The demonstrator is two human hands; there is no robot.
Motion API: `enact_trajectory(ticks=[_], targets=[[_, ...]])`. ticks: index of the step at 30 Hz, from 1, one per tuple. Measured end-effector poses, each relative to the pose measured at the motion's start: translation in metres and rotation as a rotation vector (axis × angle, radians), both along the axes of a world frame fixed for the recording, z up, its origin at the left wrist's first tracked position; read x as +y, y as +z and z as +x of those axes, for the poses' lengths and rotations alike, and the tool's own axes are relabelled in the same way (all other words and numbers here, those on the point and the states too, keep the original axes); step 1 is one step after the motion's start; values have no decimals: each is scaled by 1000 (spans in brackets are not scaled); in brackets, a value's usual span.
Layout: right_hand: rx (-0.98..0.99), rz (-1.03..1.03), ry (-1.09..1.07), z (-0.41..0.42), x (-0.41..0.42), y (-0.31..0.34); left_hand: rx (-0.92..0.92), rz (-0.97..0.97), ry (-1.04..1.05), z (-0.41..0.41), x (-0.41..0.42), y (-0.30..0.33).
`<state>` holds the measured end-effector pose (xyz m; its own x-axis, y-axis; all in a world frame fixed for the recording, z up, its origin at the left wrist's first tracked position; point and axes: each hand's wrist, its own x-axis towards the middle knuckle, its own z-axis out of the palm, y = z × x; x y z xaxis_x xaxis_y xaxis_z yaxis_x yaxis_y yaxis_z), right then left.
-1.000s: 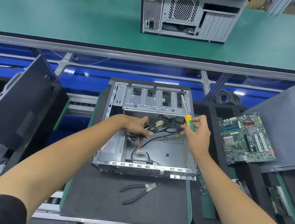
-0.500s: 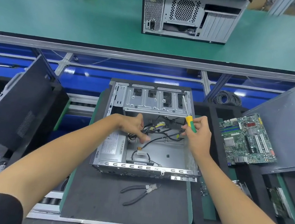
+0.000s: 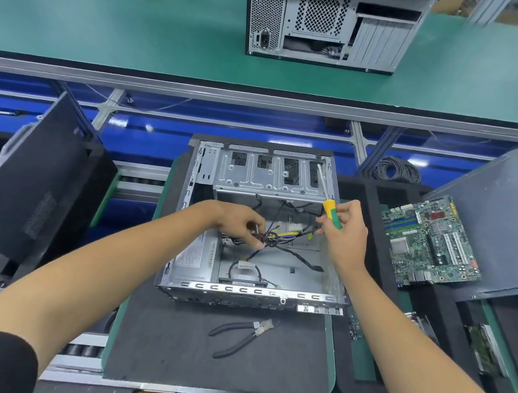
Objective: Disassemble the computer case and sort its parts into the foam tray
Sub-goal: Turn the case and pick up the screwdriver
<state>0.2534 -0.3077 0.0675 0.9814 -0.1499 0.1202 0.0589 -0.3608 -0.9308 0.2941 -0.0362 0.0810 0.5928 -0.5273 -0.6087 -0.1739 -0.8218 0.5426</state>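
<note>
The open computer case [image 3: 258,227] lies on its side on a dark mat [image 3: 194,347], stripped to its metal shell. Right of the case, the foam tray [image 3: 376,307] carries a green motherboard [image 3: 429,242]. A second case [image 3: 335,24] stands on the green bench beyond it. Inside the case, the left hand [image 3: 236,222] pinches a bundle of cables [image 3: 279,239] (black, with yellow strands). The right hand [image 3: 347,232] grips a yellow-green screwdriver [image 3: 331,212], shaft pointing toward the case's far wall. In front of the case lie 1 pair of pliers [image 3: 242,336].
</note>
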Motion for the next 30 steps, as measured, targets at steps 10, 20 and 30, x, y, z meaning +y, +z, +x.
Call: enact_trajectory(ticks=[10,20,30], targets=[[20,-41,17,0,-1,0,-73,21,-8,-2,2,-5],[15,-39,14,0,-1,-1,-310,333,236,2,-19,-11],[-9,-106,68,-1,2,-1,-395,400,32,-19,-15,-8]])
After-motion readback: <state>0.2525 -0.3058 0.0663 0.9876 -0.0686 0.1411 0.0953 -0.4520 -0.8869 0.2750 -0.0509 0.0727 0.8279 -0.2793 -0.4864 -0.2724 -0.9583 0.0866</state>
